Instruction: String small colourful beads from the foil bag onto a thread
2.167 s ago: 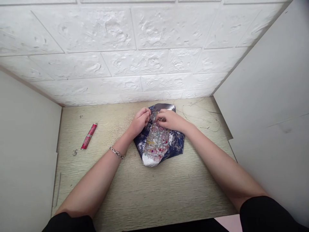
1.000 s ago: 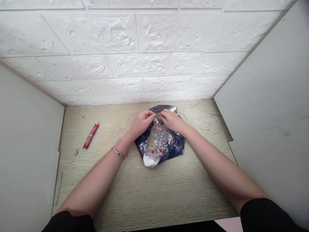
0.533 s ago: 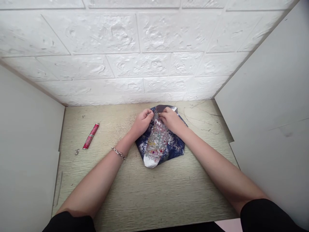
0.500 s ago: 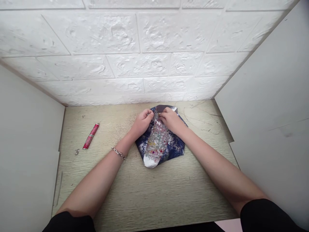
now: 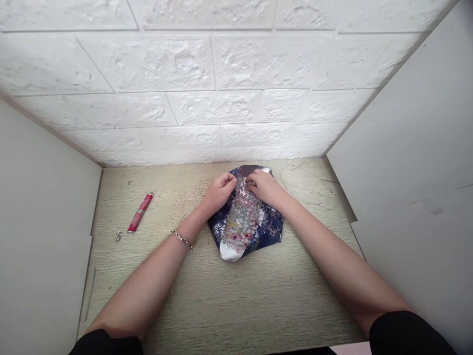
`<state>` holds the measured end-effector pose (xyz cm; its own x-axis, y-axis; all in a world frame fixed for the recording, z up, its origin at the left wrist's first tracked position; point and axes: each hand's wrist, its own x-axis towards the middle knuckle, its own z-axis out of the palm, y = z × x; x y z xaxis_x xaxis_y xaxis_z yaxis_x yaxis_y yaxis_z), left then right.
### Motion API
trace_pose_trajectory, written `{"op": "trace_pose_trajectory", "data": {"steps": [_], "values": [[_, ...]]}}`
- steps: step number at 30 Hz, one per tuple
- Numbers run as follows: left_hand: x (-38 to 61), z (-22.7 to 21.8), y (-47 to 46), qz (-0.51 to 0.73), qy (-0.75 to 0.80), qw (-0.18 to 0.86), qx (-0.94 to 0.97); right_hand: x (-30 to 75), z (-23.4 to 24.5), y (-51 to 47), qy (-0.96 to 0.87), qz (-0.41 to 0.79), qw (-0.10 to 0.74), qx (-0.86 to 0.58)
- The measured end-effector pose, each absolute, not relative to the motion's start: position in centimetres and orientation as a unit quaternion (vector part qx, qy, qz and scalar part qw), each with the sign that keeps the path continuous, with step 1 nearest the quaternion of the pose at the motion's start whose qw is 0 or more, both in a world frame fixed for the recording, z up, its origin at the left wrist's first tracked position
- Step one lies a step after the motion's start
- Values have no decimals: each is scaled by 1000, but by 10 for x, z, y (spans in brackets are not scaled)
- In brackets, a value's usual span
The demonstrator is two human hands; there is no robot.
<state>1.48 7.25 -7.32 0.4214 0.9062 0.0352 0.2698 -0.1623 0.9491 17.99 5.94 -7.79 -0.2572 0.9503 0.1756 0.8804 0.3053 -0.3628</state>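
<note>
A clear bag full of small coloured beads lies on a dark blue patterned foil sheet in the middle of the table. My left hand and my right hand meet at the bag's far end. Both have their fingers pinched together on the top of the bag. A bracelet sits on my left wrist.
A red tube lies on the wooden table at the left, with a small metal clasp near it and a tiny bit farther back. Thin threads lie at the right. White panels stand at both sides, a white brick wall behind.
My hands stay pinched at the top of the bead bag, their fingers shifting slightly closer together. The view has tilted a little upward.
</note>
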Motion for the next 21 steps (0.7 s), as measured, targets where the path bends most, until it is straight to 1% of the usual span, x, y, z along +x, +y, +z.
{"op": "trace_pose_trajectory", "data": {"steps": [10, 14, 21], "values": [[15, -74, 73, 322, 425, 488, 691, 181, -79, 59, -778, 78, 204, -590], [15, -73, 73, 320, 424, 491, 691, 180, -81, 58, -801, 82, 224, -548], [15, -72, 72, 319, 426, 487, 692, 176, -81, 54, -820, 90, 216, -523]]}}
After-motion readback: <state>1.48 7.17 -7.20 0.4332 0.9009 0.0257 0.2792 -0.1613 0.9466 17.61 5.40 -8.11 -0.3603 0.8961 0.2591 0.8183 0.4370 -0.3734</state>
